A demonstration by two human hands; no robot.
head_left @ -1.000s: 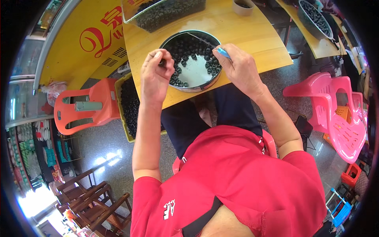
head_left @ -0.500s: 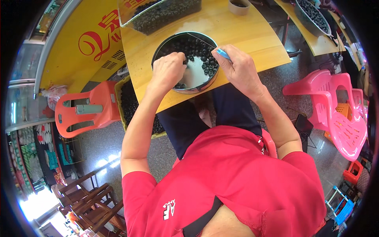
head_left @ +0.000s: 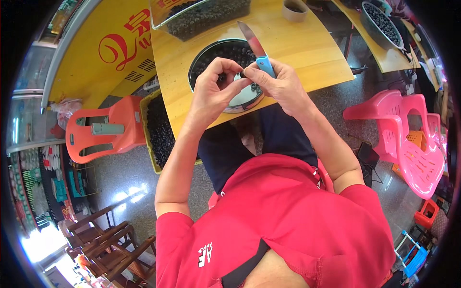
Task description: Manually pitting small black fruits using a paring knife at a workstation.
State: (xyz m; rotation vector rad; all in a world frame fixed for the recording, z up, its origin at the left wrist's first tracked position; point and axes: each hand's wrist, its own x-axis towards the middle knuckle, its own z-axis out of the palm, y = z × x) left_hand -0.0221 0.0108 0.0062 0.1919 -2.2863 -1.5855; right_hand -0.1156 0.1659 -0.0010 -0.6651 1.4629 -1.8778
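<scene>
The left hand [head_left: 213, 89] and right hand [head_left: 281, 84] meet above the near rim of a round metal basin [head_left: 204, 60] of small dark fruits, which sits on the yellow wooden counter [head_left: 307, 48]. The right hand's fingers are clenched around the blue handle of a small knife [head_left: 257, 48], its blade pointing toward 11 o'clock over the basin. The left hand's fingers [head_left: 235, 85] pinch 1 small dark fruit [head_left: 243, 75] against the right thumb, just below the knife handle. At 12 o'clock from the basin stands a clear tray [head_left: 206, 17] of dark fruits. At 8 o'clock, below the counter edge, a yellow crate [head_left: 158, 129] holds more, beside an orange plastic stool [head_left: 103, 127]. Pink plastic chairs [head_left: 408, 139] stand at 3 o'clock.
</scene>
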